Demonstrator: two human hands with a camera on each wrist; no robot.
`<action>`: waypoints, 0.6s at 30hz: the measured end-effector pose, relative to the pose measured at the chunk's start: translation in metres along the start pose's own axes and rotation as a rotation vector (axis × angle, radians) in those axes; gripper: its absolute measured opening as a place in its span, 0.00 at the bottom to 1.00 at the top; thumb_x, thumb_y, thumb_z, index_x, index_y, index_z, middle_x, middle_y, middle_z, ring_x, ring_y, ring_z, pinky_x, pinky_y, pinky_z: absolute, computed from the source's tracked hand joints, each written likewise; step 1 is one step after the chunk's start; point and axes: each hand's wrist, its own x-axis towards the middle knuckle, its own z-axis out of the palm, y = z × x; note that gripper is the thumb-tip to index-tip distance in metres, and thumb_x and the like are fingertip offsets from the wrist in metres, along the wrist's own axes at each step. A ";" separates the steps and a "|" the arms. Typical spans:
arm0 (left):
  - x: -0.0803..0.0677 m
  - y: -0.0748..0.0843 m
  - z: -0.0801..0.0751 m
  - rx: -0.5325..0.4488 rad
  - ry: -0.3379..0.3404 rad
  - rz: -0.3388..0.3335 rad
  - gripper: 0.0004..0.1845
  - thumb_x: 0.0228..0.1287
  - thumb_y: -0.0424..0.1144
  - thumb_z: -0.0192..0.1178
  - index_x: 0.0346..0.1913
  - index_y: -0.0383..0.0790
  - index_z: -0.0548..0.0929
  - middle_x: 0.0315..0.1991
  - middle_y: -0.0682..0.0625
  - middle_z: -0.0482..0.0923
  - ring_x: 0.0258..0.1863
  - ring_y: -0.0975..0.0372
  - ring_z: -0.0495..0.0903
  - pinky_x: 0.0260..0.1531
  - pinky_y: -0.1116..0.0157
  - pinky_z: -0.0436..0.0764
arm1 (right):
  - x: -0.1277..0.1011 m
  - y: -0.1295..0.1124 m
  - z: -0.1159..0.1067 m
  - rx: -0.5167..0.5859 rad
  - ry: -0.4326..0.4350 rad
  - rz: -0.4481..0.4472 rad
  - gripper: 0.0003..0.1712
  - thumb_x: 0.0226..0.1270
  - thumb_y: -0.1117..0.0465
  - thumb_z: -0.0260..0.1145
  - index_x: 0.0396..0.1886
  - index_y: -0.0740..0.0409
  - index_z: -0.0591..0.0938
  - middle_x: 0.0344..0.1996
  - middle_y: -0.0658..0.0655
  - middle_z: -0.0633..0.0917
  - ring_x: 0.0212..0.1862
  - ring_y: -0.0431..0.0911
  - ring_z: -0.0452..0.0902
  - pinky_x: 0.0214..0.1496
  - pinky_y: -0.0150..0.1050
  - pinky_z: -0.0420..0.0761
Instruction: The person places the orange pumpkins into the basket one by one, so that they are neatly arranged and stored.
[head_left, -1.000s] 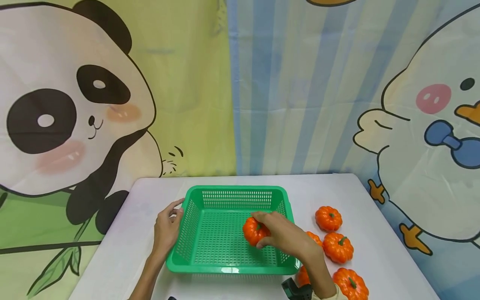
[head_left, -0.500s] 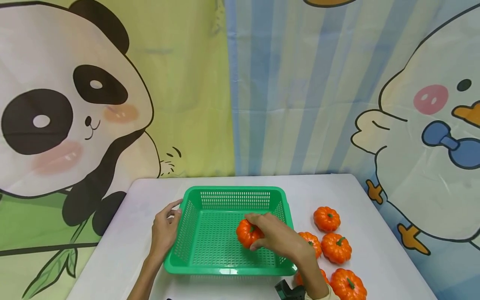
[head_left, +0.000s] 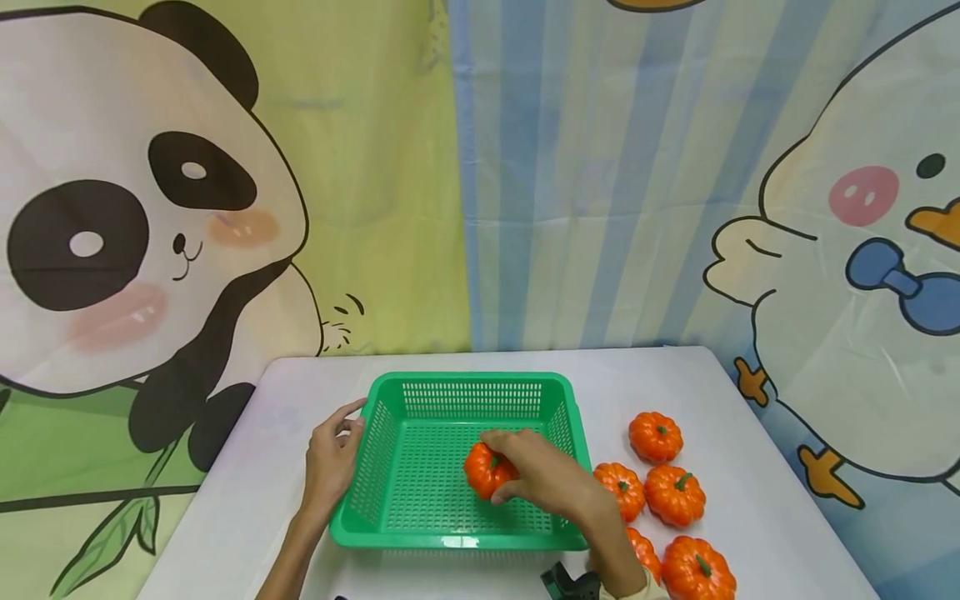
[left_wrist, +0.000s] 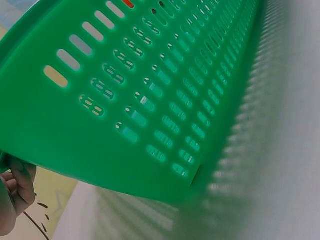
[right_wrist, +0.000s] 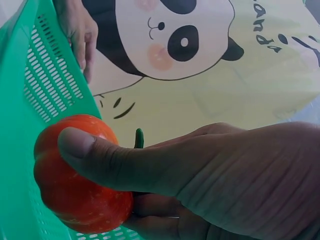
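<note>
A small orange pumpkin (head_left: 487, 472) with a green stem is in my right hand (head_left: 545, 473), over the floor of a green plastic basket (head_left: 461, 542). In the right wrist view the thumb lies across the pumpkin (right_wrist: 82, 175), and the other fingers are on its far side. The basket's perforated wall (left_wrist: 100, 125) fills much of the left wrist view. At the basket's left rim, my left hand (head_left: 332, 462) holds on with its fingers curled at the edge; they also show in the left wrist view as a hand (left_wrist: 19, 192) under the rim.
To the right of the basket, several more orange pumpkins (head_left: 676, 496) lie on the white table (head_left: 772, 533); the nearest one (head_left: 621, 490) is close to the basket's right wall. Behind the table hangs a printed curtain (head_left: 390, 208) with a panda and a duck.
My right hand has carried the pumpkin a little to the left and down within the basket, uncovering more of the pumpkins at the right. The left hand stays at the rim.
</note>
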 end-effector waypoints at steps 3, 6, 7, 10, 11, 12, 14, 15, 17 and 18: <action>0.000 -0.001 0.000 -0.003 -0.002 -0.001 0.20 0.86 0.40 0.56 0.74 0.45 0.82 0.46 0.35 0.91 0.23 0.66 0.87 0.23 0.66 0.79 | 0.001 -0.001 0.004 -0.005 -0.003 0.003 0.41 0.58 0.56 0.86 0.71 0.54 0.82 0.58 0.48 0.89 0.51 0.39 0.78 0.60 0.39 0.83; 0.000 -0.001 0.001 -0.006 -0.005 -0.003 0.20 0.86 0.39 0.56 0.74 0.45 0.82 0.46 0.35 0.90 0.22 0.66 0.87 0.23 0.66 0.79 | 0.001 -0.001 0.006 -0.004 -0.006 0.008 0.43 0.58 0.55 0.85 0.73 0.55 0.81 0.60 0.48 0.89 0.53 0.40 0.78 0.61 0.41 0.83; 0.000 -0.002 0.001 -0.006 -0.006 -0.004 0.20 0.86 0.39 0.56 0.74 0.45 0.82 0.45 0.35 0.90 0.22 0.66 0.87 0.23 0.66 0.79 | 0.001 -0.001 0.007 -0.001 -0.007 0.009 0.43 0.58 0.56 0.85 0.74 0.55 0.81 0.60 0.48 0.89 0.53 0.41 0.79 0.62 0.41 0.83; 0.000 -0.002 0.001 -0.003 -0.004 -0.002 0.20 0.86 0.39 0.56 0.74 0.44 0.82 0.45 0.35 0.90 0.22 0.66 0.86 0.23 0.66 0.79 | 0.002 -0.001 0.009 0.002 -0.010 0.013 0.45 0.59 0.56 0.85 0.76 0.56 0.79 0.64 0.50 0.88 0.56 0.42 0.80 0.65 0.43 0.83; 0.000 -0.002 0.001 -0.001 -0.002 0.000 0.20 0.86 0.39 0.56 0.74 0.44 0.82 0.45 0.35 0.90 0.22 0.66 0.86 0.23 0.66 0.79 | 0.002 -0.002 0.009 -0.001 -0.011 0.011 0.45 0.59 0.56 0.85 0.76 0.56 0.79 0.64 0.51 0.88 0.57 0.42 0.80 0.65 0.43 0.83; 0.000 -0.002 0.001 0.000 -0.001 0.002 0.20 0.86 0.39 0.56 0.74 0.44 0.82 0.46 0.35 0.90 0.22 0.66 0.87 0.23 0.66 0.79 | 0.003 -0.002 0.010 -0.005 -0.012 0.008 0.45 0.59 0.56 0.85 0.76 0.56 0.79 0.64 0.50 0.88 0.57 0.42 0.80 0.66 0.44 0.83; 0.000 -0.002 0.001 0.001 0.000 0.004 0.20 0.86 0.39 0.56 0.74 0.44 0.82 0.46 0.34 0.91 0.23 0.66 0.87 0.23 0.66 0.79 | 0.004 -0.002 0.012 -0.009 -0.013 -0.004 0.45 0.58 0.57 0.86 0.76 0.56 0.80 0.65 0.51 0.88 0.57 0.43 0.81 0.66 0.44 0.83; 0.000 -0.002 0.000 0.002 0.001 0.006 0.20 0.86 0.39 0.56 0.74 0.44 0.82 0.46 0.34 0.91 0.23 0.66 0.87 0.23 0.66 0.79 | 0.004 -0.003 0.013 -0.012 -0.011 -0.008 0.45 0.58 0.57 0.86 0.76 0.56 0.80 0.66 0.51 0.88 0.58 0.43 0.81 0.67 0.44 0.83; 0.000 -0.002 0.000 0.002 0.002 0.008 0.20 0.86 0.39 0.56 0.74 0.45 0.82 0.46 0.35 0.91 0.24 0.66 0.87 0.24 0.66 0.79 | 0.006 -0.003 0.015 -0.016 -0.010 -0.020 0.45 0.58 0.57 0.86 0.76 0.55 0.80 0.66 0.51 0.88 0.58 0.43 0.82 0.67 0.44 0.83; 0.000 -0.002 0.000 0.002 0.003 0.008 0.20 0.86 0.39 0.56 0.74 0.45 0.82 0.46 0.35 0.91 0.24 0.66 0.87 0.24 0.66 0.79 | 0.006 -0.003 0.017 -0.017 -0.012 -0.022 0.46 0.58 0.56 0.86 0.77 0.55 0.79 0.67 0.51 0.87 0.59 0.43 0.82 0.67 0.44 0.83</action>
